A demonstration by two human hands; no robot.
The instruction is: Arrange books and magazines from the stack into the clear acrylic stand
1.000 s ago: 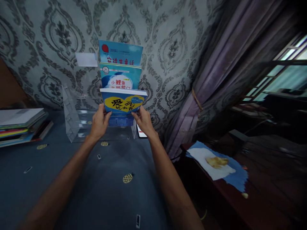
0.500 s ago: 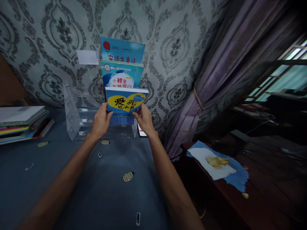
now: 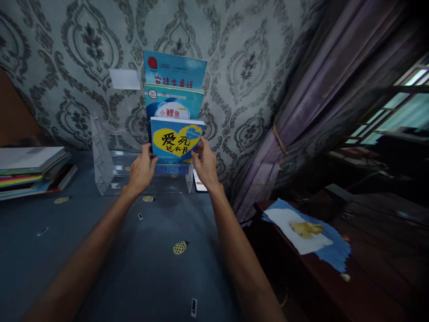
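Note:
A blue book with a yellow heart on its cover [image 3: 176,142] stands nearly upright in the front of a clear acrylic book rack [image 3: 102,156]. My left hand [image 3: 141,169] is closed on its left edge, thumb on the front. On the opposite edge my right hand [image 3: 205,164] grips it with thumb and fingers. Right behind stands a light blue-green book with a white circle [image 3: 174,102]. Farther back and higher rises a blue book with red characters [image 3: 177,69]. The lower parts of both rear books are hidden.
Left of the rack lies a stack of books [image 3: 31,170] on the dark blue tablecloth [image 3: 140,264]. A phone [image 3: 200,181] is beside the rack's right end. At right, a purple curtain [image 3: 264,147] hangs near a side table with a blue cloth [image 3: 335,257].
The heart-covered book has tilted back to a more upright stance, so more of its front shows. My right hand has shifted slightly along its edge. The view has moved a little.

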